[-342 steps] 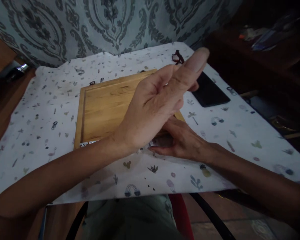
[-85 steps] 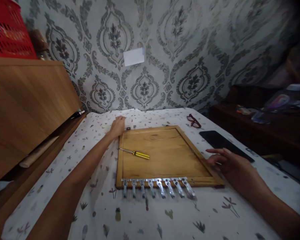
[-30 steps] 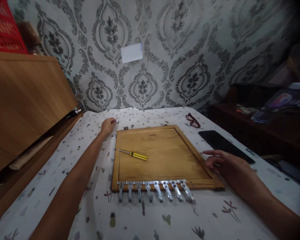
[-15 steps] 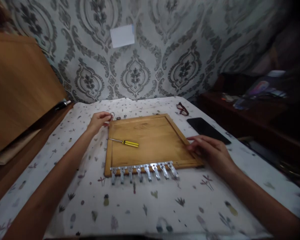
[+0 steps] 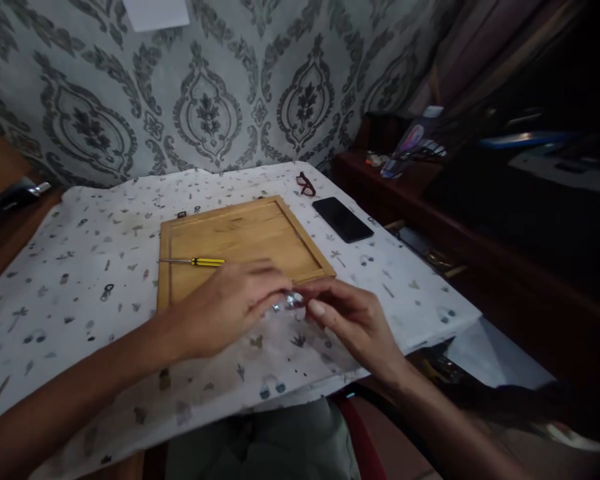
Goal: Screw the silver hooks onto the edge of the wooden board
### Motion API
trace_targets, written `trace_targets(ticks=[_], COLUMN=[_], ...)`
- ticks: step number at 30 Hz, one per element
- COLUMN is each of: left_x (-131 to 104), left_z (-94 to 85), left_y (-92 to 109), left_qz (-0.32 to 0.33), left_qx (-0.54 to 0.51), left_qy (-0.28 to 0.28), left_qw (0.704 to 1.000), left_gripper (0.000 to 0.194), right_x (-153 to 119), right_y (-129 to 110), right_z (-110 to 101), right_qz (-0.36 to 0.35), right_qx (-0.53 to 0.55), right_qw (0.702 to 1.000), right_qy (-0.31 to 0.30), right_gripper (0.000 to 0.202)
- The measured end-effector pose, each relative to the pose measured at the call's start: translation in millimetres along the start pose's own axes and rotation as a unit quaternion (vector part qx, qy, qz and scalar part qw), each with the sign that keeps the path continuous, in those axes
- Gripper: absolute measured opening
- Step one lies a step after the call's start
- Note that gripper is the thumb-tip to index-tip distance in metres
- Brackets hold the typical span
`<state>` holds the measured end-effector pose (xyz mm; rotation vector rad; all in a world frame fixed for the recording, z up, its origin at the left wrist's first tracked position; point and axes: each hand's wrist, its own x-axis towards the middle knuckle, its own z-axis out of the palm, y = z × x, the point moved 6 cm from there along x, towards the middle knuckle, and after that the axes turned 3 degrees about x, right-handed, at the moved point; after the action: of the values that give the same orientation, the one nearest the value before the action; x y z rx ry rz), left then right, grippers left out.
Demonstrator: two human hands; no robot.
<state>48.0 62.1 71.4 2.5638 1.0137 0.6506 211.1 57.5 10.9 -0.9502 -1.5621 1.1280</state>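
Note:
My left hand (image 5: pixel 235 303) reaches over the front edge of the wooden board (image 5: pixel 240 233), its fingers bent and closed. What lies between its fingertips is hidden. Facing it, my right hand (image 5: pixel 355 317) has its thumb and fingers closed in a pinch at a shiny metal hook (image 5: pixel 294 300), and the fingertips of both hands nearly meet there. The hook is part of a row of silver hooks along the board's front edge; my left hand covers most of the row. A screwdriver (image 5: pixel 207 262) with a yellow and black handle lies on the board, beyond my left hand.
A patterned white cloth (image 5: pixel 70 300) covers the table. Red-framed glasses (image 5: pixel 305 185) and a black phone (image 5: pixel 343 220) lie right of the board. A clear bottle (image 5: pixel 409 141) stands on a dark red surface at the right. A patterned wall (image 5: pixel 210 87) rises behind.
My left hand has come from the board's far left corner, where it held a small ring, to the hooks. My right hand has left the board's right edge for the hooks. The view has swung right.

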Motion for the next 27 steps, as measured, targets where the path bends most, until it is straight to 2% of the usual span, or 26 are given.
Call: trace_targets(ticks=[4, 7, 11, 14, 17, 20, 23, 27], left_x=[-2.9, -4.5, 0.0, 8.7, 16.9, 19.7, 20.3, 22.7], left_z=[20.5, 31.1, 46.4, 43.1, 25.6, 11.6, 10.0, 24.3], left_y=[21.8, 25.3, 26.0, 25.5, 13.7, -7.3, -26.0, -46.7], left_qz=[0.08, 0.114, 0.107, 0.083, 0.021, -0.049, -0.072, -0.091], left_qx=[0.089, 0.12, 0.083, 0.029, -0.012, -0.01, 0.023, 0.066], left_qy=[-0.06, -0.065, -0.102, -0.081, -0.017, 0.008, -0.008, -0.065], left_qw=[0.991, 0.984, 0.985, 0.993, 1.0, 0.999, 0.997, 0.992], left_gripper=[0.022, 0.016, 0.018, 0.021, 0.023, 0.022, 0.024, 0.027], right_x=[-23.8, -34.7, -41.3, -40.1, -35.7, -29.1, -21.0, -10.4], right_y=[11.2, 15.3, 14.2, 16.1, 24.1, 33.5, 40.5, 49.3], right_z=[1.6, -0.7, -3.1, -7.0, -14.8, -22.4, -26.2, -25.8], right_qz=[0.02, 0.028, 0.022, 0.029, 0.061, 0.085, 0.095, 0.114], right_qx=[0.038, 0.048, 0.084, 0.107, 0.105, 0.098, 0.085, 0.064], right_qw=[0.998, 0.996, 0.992, 0.99, 0.988, 0.987, 0.988, 0.989], right_qy=[0.036, 0.07, 0.089, 0.087, 0.091, 0.092, 0.086, 0.072], right_gripper=[0.02, 0.028, 0.03, 0.031, 0.033, 0.032, 0.029, 0.029])
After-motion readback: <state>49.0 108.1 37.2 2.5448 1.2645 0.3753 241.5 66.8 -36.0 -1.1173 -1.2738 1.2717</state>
